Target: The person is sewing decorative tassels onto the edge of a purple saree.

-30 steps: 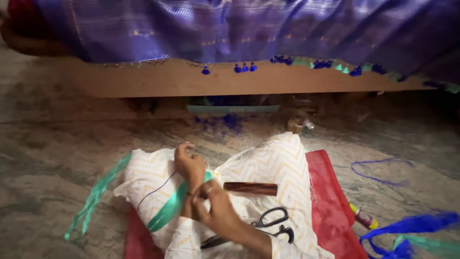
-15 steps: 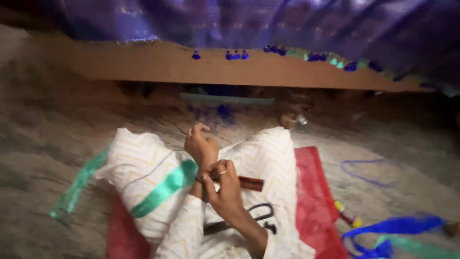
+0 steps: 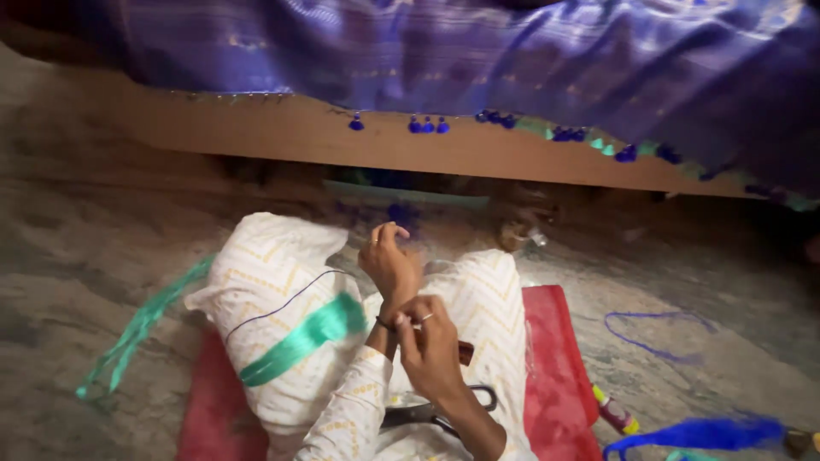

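1 purple cloth (image 3: 478, 60) hung overhead; 1 red mat (image 3: 555, 367) lay under the legs. 1 green ribbon (image 3: 299, 337) crossed the left knee. 2 hands: left hand (image 3: 391, 266) raised, fingers pinched together; right hand (image 3: 431, 352) closed just below its wrist. 1 scissors (image 3: 440, 414) on lap. Since 0.5 s ago, left hand lifted.

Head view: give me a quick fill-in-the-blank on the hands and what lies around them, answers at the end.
1. The green ribbon drapes over the person's ____ knee.
2. The black-handled scissors lie on the lap just below the ____ hand.
3. The left hand is raised with its fingers pinched, above the right hand.
4. The person sits on a ____ mat.

Missing words: left; right; red
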